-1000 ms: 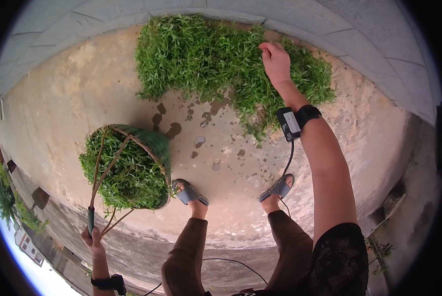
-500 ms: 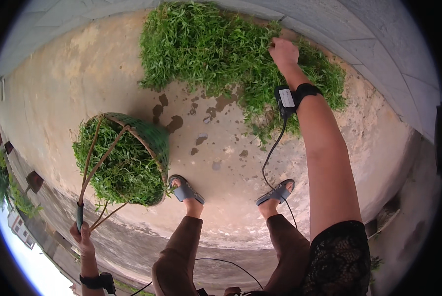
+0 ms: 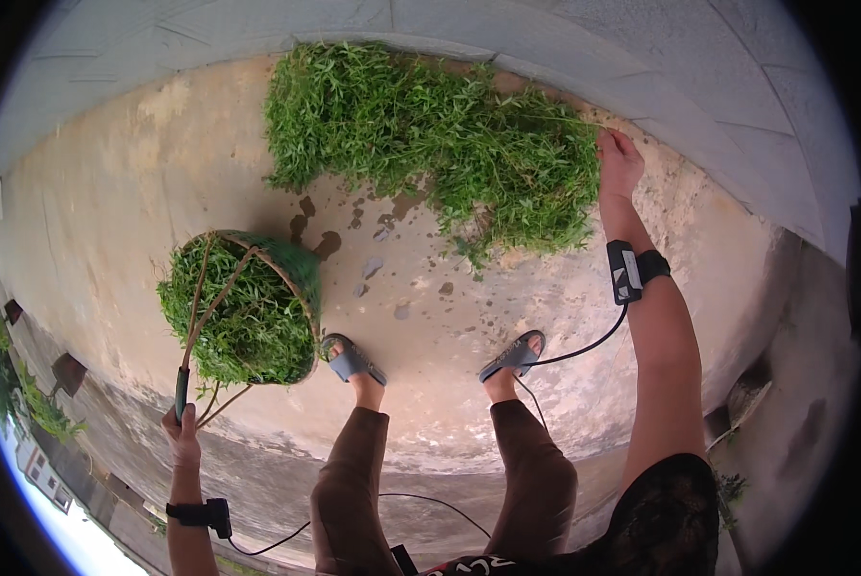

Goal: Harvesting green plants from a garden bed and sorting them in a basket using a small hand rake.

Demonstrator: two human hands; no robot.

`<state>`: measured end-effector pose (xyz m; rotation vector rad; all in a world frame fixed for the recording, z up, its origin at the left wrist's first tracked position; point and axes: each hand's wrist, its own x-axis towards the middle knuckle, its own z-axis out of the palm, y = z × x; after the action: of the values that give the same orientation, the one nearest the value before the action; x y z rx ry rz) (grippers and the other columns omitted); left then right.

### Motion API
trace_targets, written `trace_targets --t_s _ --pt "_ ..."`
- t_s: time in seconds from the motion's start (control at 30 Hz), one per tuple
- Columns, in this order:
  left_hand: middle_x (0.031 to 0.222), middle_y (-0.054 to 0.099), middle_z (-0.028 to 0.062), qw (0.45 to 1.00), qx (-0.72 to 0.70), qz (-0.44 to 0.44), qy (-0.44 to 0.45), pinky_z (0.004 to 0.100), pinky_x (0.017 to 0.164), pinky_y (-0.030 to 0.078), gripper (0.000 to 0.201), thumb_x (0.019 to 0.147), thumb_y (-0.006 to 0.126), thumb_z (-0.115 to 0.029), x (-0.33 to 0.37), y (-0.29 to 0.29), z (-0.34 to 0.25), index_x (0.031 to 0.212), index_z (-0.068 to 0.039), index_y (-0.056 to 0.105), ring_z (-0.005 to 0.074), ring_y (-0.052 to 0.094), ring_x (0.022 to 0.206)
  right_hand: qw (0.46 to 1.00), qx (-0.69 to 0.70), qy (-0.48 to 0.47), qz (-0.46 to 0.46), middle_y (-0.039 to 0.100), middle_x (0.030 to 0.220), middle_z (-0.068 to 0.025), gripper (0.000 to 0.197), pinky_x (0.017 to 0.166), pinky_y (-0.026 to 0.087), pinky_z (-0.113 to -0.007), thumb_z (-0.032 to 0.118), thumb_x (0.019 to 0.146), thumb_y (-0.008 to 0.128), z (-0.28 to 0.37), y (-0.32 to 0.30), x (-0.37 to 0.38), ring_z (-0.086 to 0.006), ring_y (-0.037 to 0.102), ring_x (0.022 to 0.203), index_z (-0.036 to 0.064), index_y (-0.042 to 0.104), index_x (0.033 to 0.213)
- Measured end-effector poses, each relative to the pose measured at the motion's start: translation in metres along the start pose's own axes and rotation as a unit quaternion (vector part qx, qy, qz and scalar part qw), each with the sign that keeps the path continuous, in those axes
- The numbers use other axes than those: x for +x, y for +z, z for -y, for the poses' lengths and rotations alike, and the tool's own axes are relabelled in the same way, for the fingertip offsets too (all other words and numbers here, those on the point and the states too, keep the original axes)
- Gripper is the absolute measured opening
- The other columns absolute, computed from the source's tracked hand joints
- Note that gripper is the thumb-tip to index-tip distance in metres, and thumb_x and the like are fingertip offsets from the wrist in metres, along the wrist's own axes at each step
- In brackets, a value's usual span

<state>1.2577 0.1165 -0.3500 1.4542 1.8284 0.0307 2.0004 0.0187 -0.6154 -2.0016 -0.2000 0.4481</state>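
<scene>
Gripping one grass-filled basket [image 3: 248,312] with clamped left-hand fingers [image 3: 182,427]; right hand [image 3: 619,163] fingers together on one grass pile [image 3: 430,144].

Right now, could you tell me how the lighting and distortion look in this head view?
Head view: soft, even daylight, no hard shadows; a blown-out white patch at lower left; fisheye bends the paving edges near the rim; grass pile, basket and both hands stay sharp.

Outdoor village yard, bare concrete ground [image 3: 113,192], cut grass pile [image 3: 430,144], rooftops [image 3: 46,461] below the edge
</scene>
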Motion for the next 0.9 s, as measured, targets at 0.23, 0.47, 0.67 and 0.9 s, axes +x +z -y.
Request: trace_targets --t_s 0.23,0.47,0.67,0.9 --pt "0.05 0.028 -0.0063 0.997 0.07 0.02 -0.041 0.0283 0.043 0.016 0.045 0.087 0.058 -0.035 0.01 -0.013 -0.006 0.057 -0.008 0.037 0.0043 0.024 0.048 0.984 0.105 0.143 0.022 0.062 0.075 -0.0032 0.019 0.058 0.041 -0.023 0.012 0.08 0.065 0.061 -0.078 -0.097 -0.0093 0.052 0.063 -0.0024 0.066 0.092" --pt "0.075 0.054 0.0115 0.962 0.266 0.061 -0.022 0.0401 0.063 0.042 0.036 0.086 0.055 -0.037 -0.005 -0.007 -0.06 0.095 -0.002 0.055 0.0273 0.052 0.066 0.974 0.141 0.177 0.013 0.062 0.072 -0.0027 0.016 0.059 0.041 -0.021 0.013 0.08 0.065 0.153 -0.21 -0.146 -0.0083 0.052 0.062 0.0003 0.067 0.089" --pt "0.099 0.06 0.0135 0.964 0.24 -0.026 0.111 0.0368 0.068 0.049 0.038 0.084 0.058 -0.025 -0.095 -0.026 -0.069 0.117 -0.006 0.052 0.0265 0.061 0.082 0.97 0.107 0.214 0.046 0.062 0.072 -0.0028 0.015 0.056 0.041 -0.02 0.014 0.078 0.068 0.16 -0.325 -0.193 -0.0074 0.053 0.061 0.0008 0.066 0.085" --pt "0.086 0.066 0.0119 0.938 0.108 0.185 -0.272 0.0393 0.056 0.05 0.034 0.084 0.055 -0.032 -0.305 -0.032 -0.082 0.107 -0.008 0.056 0.0244 0.066 0.071 0.911 0.249 0.326 0.04 0.062 0.072 -0.0027 0.016 0.052 0.035 -0.019 0.017 0.08 0.065 0.211 -0.459 -0.217 -0.0054 0.045 0.055 0.0025 0.067 0.087"
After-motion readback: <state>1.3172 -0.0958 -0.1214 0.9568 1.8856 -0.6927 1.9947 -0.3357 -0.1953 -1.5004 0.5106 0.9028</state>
